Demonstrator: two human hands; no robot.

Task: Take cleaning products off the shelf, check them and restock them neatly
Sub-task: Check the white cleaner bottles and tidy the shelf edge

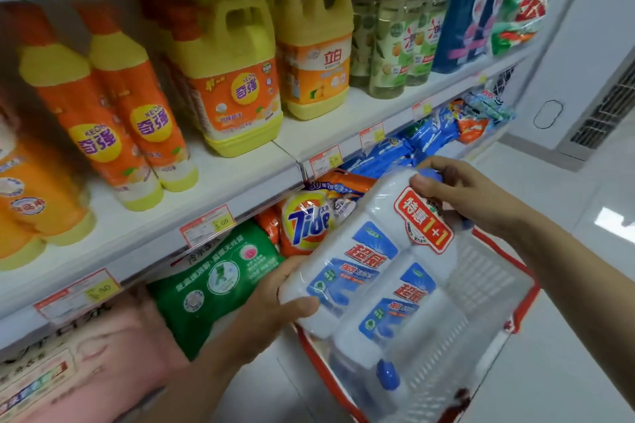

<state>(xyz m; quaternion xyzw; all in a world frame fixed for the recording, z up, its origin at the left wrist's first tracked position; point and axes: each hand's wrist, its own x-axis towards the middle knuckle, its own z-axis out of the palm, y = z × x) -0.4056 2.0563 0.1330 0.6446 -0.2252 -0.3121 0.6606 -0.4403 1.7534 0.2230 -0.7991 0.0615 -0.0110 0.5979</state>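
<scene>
A shrink-wrapped twin pack of white cleaner bottles (pixel 374 261) with blue labels and a red "1+1" sticker is tilted in front of the lower shelf. My left hand (pixel 275 306) grips its bottom end, thumb across the front. My right hand (pixel 460 192) holds the top end by the blue cap. Below it a white basket with red trim (pixel 488 299) holds another white bottle with a blue cap (pixel 385 371).
The middle shelf (pixel 240 178) carries orange and yellow dish-soap bottles (pixel 137 113), yellow jugs (pixel 240 79), green bottles and blue packs. The lower shelf holds a green bag (pixel 213 282), a Tide bag (pixel 305 220), a pink pack and blue bags. White floor lies to the right.
</scene>
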